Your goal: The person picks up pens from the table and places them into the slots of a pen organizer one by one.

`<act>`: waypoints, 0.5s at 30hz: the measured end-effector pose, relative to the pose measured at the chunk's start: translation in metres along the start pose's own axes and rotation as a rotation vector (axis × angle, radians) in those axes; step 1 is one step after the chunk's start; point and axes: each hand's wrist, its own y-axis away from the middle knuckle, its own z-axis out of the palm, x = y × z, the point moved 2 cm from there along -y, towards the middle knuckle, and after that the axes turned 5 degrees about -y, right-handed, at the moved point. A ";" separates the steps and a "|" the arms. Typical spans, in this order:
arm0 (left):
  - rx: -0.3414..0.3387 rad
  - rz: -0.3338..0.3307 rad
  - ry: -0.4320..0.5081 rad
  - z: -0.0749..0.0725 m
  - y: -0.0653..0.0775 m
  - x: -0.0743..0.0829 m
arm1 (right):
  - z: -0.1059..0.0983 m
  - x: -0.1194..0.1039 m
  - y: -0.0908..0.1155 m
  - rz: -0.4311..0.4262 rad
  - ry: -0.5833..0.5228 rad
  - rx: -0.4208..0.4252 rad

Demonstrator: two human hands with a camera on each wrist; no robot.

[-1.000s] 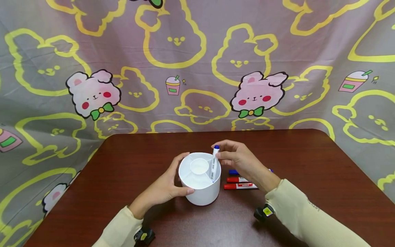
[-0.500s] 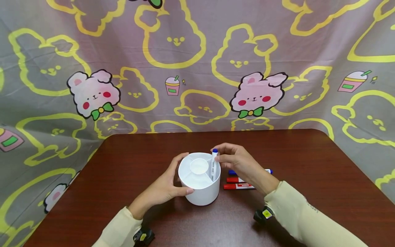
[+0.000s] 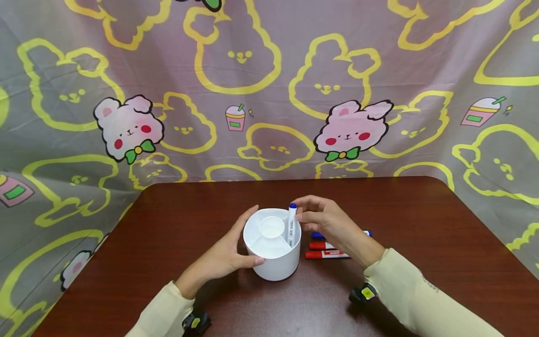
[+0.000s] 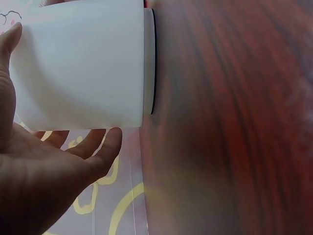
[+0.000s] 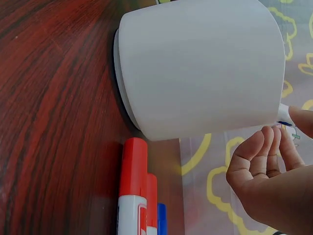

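A white round desk organizer (image 3: 273, 270) with a central ring and several compartments stands on the table. My left hand (image 3: 221, 257) grips its left side, thumb on the front and fingers around the back. In the left wrist view, that hand (image 4: 49, 166) curves around the organizer's wall (image 4: 83, 68). A white marker with a blue end (image 3: 291, 229) stands nearly upright in the right compartment. My right hand (image 3: 332, 220) pinches it near the top between thumb and fingers. The right wrist view shows the marker's end (image 5: 285, 114) just past the rim, at the thumb.
Two red-capped markers (image 3: 313, 255) and a blue-capped marker (image 3: 318, 235) lie side by side right of the organizer, partly under my right forearm. The dark wooden table (image 3: 202, 201) ends at a patterned curtain (image 3: 261, 56) behind.
The blue-ended marker has gone slightly down and stands more upright in the right compartment, my right hand lowering with it. My left hand and the organizer stay in place.
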 end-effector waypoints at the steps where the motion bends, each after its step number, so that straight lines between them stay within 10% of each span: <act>1: 0.002 -0.001 -0.007 0.000 0.000 0.000 | -0.001 -0.001 0.001 -0.003 0.007 -0.001; 15: 0.016 -0.005 -0.035 -0.002 0.001 0.004 | -0.045 -0.009 0.027 0.017 0.073 0.035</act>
